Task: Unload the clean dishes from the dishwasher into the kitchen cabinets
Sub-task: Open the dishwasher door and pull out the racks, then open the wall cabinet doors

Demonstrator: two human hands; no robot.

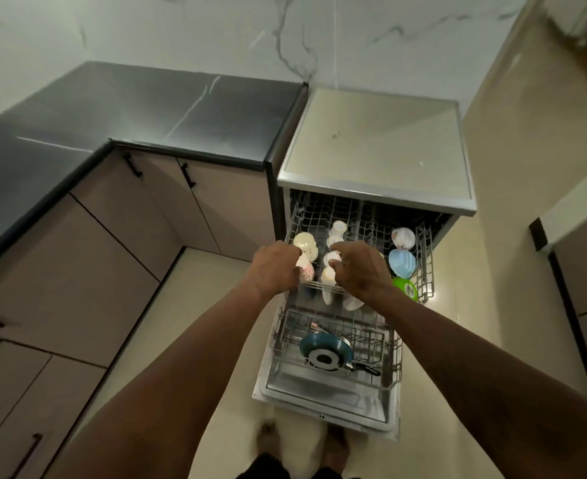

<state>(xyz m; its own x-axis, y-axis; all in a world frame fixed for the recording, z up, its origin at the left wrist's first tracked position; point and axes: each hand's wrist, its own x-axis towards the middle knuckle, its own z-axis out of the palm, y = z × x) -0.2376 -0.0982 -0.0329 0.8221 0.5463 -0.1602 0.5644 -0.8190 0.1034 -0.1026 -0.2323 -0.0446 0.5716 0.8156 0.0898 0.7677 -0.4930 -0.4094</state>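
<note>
The dishwasher stands open with its upper rack pulled out over the lower rack. My left hand curls around a floral cup at the rack's left side. My right hand pinches a white cup in the middle row, between forefinger and thumb. A cream cup and another white cup stand behind them. On the right of the rack sit a floral bowl, a blue bowl and a green bowl. A blue frying pan leans in the lower rack.
The dishwasher door lies flat in front of my feet. A dark L-shaped countertop runs to the left over base cabinets with black handles. A beige wall and another cabinet close in on the right.
</note>
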